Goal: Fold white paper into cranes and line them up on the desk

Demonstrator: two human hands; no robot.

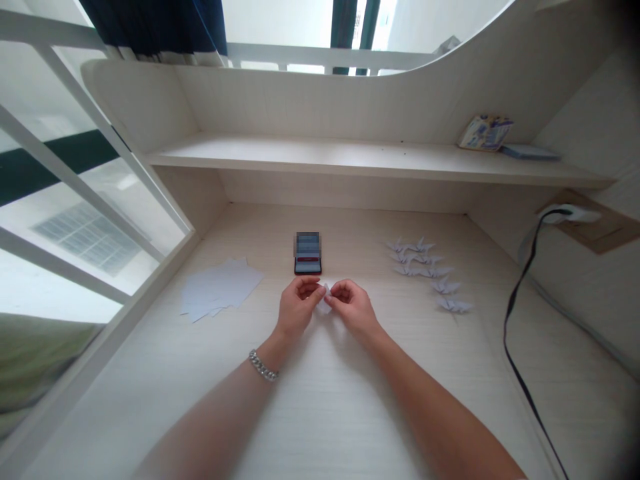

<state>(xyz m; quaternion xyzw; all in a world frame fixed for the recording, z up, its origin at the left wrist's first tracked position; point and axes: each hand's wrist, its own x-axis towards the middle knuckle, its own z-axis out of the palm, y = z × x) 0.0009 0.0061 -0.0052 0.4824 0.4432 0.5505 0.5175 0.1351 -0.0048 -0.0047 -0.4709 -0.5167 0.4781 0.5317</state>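
Observation:
Between my two hands is a small piece of folded white paper (325,305), held just above the desk in the middle of the view. My left hand (299,305), with a chain bracelet (263,366) on its wrist, pinches the paper's left side between thumb and fingers. On the other side, my right hand (353,305) grips it the same way. Fingers hide part of the paper, so its exact folded shape cannot be made out. Right behind the hands lies a phone (307,254) with its screen lit.
Several folded paper cranes (447,286) stand in rows at the right. Loose white paper sheets (220,288) lie fanned out at the left. A black cable (511,300) runs from a wall socket down the desk's right side. A shelf (350,153) spans the back.

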